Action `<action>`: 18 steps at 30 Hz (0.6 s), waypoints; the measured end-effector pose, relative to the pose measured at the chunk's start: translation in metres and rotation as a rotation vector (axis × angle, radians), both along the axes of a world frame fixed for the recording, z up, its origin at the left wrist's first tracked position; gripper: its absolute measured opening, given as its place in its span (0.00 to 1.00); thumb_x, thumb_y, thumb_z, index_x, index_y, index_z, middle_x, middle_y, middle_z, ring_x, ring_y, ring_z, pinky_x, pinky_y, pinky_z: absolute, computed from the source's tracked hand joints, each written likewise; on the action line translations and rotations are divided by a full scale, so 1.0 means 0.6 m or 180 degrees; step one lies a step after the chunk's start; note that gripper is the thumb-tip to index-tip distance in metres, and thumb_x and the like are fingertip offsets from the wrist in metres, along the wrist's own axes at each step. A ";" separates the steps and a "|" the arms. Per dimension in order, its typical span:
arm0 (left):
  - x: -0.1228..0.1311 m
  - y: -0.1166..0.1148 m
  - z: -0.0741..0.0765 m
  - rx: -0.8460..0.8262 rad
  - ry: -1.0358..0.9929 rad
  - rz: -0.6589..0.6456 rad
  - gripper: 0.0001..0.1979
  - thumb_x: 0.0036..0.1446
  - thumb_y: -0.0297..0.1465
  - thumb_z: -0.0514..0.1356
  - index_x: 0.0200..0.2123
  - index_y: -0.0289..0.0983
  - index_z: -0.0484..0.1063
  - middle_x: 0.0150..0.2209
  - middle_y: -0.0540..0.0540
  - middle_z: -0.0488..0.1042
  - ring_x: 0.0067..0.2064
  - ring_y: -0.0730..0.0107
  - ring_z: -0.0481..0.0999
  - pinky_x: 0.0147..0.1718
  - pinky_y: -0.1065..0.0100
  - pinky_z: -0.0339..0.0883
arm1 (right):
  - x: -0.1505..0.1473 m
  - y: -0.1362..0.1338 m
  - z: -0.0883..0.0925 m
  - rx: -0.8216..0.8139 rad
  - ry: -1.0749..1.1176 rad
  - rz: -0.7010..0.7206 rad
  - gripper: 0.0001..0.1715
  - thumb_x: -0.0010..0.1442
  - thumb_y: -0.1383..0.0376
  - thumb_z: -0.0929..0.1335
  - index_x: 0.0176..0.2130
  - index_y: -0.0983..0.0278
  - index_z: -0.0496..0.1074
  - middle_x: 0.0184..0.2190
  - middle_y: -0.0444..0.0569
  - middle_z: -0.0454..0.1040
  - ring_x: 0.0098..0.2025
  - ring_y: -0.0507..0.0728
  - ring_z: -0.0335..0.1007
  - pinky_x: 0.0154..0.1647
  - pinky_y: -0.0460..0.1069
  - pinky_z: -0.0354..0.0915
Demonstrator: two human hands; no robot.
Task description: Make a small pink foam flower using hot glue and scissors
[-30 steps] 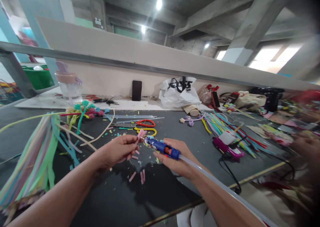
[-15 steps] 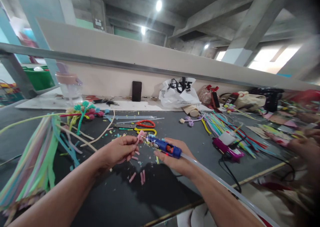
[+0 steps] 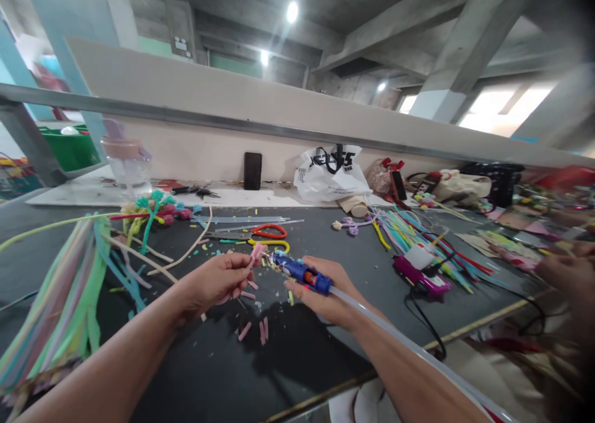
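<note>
My left hand (image 3: 216, 280) pinches a short pink piece of fuzzy stem (image 3: 256, 252) between thumb and fingers. My right hand (image 3: 325, 293) grips a blue glue gun (image 3: 301, 271) with a clear glue stick (image 3: 395, 342) trailing back over my forearm. The gun's nozzle touches the pink piece, just above the dark table (image 3: 279, 361). Several cut pink bits (image 3: 253, 330) lie on the table under my hands.
A bundle of pastel fuzzy stems (image 3: 65, 299) lies at the left. Red and yellow scissors (image 3: 267, 235) rest beyond my hands. More coloured stems (image 3: 418, 237) and a purple glue gun (image 3: 421, 271) lie at right. A white bag (image 3: 332, 175), phone (image 3: 252, 170) and bottle (image 3: 125, 162) stand behind. Another person's hand (image 3: 564, 268) is at far right.
Almost nothing has changed: both hands hold their grip with the nozzle at the pink piece. The other person's hand at the far right has shifted slightly.
</note>
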State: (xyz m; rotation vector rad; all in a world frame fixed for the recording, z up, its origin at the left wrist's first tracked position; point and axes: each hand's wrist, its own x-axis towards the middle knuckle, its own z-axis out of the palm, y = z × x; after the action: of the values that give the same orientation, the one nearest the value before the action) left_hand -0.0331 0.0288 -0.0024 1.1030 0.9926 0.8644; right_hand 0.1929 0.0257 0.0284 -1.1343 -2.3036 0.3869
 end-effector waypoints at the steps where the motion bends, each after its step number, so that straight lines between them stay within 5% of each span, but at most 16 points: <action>1: -0.001 0.001 0.000 -0.0008 -0.0039 0.0018 0.14 0.45 0.35 0.64 0.33 0.33 0.70 0.24 0.53 0.67 0.19 0.84 0.61 0.19 0.79 0.52 | 0.001 0.000 0.001 -0.0006 -0.0081 0.0071 0.14 0.54 0.60 0.66 0.23 0.63 0.59 0.21 0.39 0.60 0.22 0.48 0.57 0.24 0.42 0.52; 9: -0.008 0.008 -0.005 0.0035 -0.0196 0.0314 0.13 0.46 0.29 0.63 0.37 0.32 0.72 0.26 0.52 0.67 0.22 0.83 0.63 0.19 0.79 0.55 | 0.042 0.019 0.015 0.0040 -0.1372 -0.0216 0.08 0.54 0.63 0.66 0.34 0.63 0.63 0.32 0.48 0.69 0.33 0.55 0.65 0.33 0.46 0.55; 12: -0.009 0.008 -0.007 0.0052 -0.0146 0.0298 0.12 0.47 0.29 0.62 0.37 0.32 0.71 0.27 0.51 0.67 0.22 0.83 0.62 0.20 0.80 0.55 | 0.059 0.036 -0.001 -0.0258 -0.1676 -0.0271 0.13 0.51 0.71 0.66 0.39 0.65 0.62 0.39 0.53 0.69 0.39 0.57 0.66 0.37 0.48 0.57; 18: -0.009 0.004 -0.003 0.0028 -0.0106 0.0294 0.12 0.47 0.30 0.62 0.37 0.33 0.71 0.27 0.51 0.68 0.22 0.83 0.62 0.20 0.80 0.55 | 0.083 0.061 -0.018 -0.0653 -0.1762 -0.0271 0.26 0.44 0.70 0.70 0.44 0.65 0.62 0.45 0.55 0.67 0.44 0.59 0.67 0.42 0.50 0.59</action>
State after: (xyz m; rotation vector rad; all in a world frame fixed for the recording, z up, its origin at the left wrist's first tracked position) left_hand -0.0383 0.0311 -0.0041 1.0535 1.0193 0.9596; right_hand 0.2425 0.0622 0.0177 -1.5967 -2.7165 0.3086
